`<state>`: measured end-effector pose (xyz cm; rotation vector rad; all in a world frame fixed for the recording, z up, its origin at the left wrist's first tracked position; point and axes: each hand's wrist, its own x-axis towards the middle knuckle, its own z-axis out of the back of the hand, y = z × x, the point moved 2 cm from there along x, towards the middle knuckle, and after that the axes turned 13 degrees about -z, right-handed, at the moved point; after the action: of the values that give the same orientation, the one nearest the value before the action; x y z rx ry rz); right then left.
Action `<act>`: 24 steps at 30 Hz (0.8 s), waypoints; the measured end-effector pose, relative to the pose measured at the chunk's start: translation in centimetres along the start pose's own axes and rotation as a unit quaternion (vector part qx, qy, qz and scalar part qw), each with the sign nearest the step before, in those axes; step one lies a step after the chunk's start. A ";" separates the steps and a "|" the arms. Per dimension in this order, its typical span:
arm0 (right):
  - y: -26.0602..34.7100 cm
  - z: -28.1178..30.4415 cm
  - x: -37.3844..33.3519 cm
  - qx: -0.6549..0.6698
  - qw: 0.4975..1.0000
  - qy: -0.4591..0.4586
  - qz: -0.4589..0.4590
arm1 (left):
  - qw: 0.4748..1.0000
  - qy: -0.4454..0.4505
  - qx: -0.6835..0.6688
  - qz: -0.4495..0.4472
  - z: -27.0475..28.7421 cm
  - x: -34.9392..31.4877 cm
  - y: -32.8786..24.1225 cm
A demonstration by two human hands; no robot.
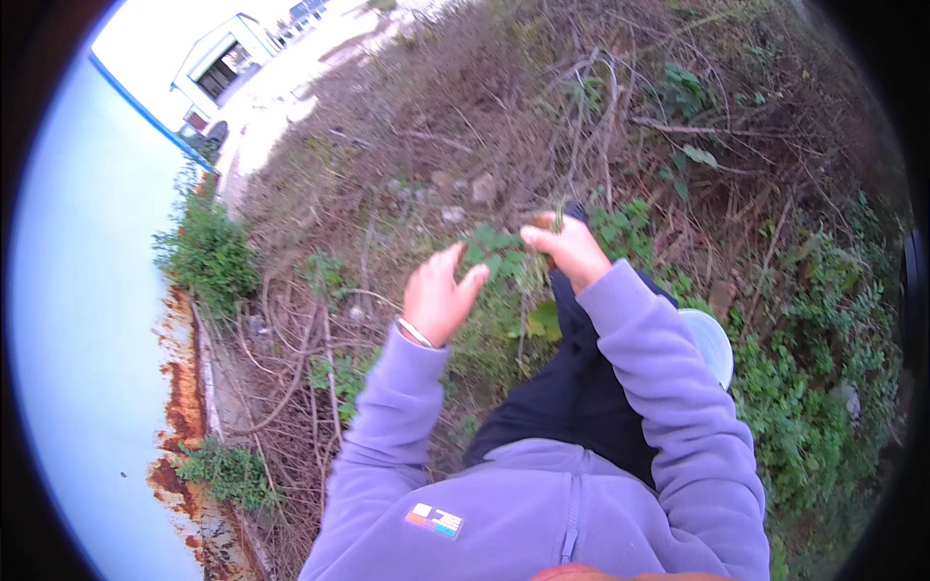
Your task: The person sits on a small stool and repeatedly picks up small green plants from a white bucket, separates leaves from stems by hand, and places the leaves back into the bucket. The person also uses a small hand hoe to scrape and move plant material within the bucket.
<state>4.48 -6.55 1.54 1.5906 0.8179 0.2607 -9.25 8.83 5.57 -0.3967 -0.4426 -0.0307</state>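
My left hand (438, 295) is held over low weeds, thumb and fingers apart, with nothing visible between them. To its right, my right hand (573, 250) is closed, thumb against fingers, on a thin green weed sprig (559, 221). Pale, stringy plant matter (531, 276) shows just below the right thumb; whether it belongs to the held sprig I cannot tell. Broad green leaves (492, 250) grow between the two hands. Beside my right forearm a white bucket (712, 341) stands partly hidden behind the sleeve.
A light-blue wall (92, 320) with a rusty lower edge (179, 387) runs along the left. Dry brush (620, 107) and tangled stems cover the slope ahead. Stones (482, 188) lie beyond my hands. Leafy green plants (799, 416) grow at the right. A building (221, 63) stands far off.
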 end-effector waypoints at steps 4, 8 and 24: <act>-0.2 0.8 1.1 0.075 0.997 0.018 -0.011 | 0.949 -0.004 0.114 -0.295 4.2 3.6 -10.6; -1.1 1.0 2.0 0.138 0.989 -0.059 -0.016 | 0.900 0.061 0.103 -0.418 4.8 3.9 -18.9; -0.4 0.9 1.1 0.053 0.998 -0.009 0.028 | 0.863 0.248 0.073 -0.434 7.4 3.0 -23.0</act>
<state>5.70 -6.56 0.69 1.7143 0.7842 0.2465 -12.21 -9.41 21.37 -0.0008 -0.0768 -0.9569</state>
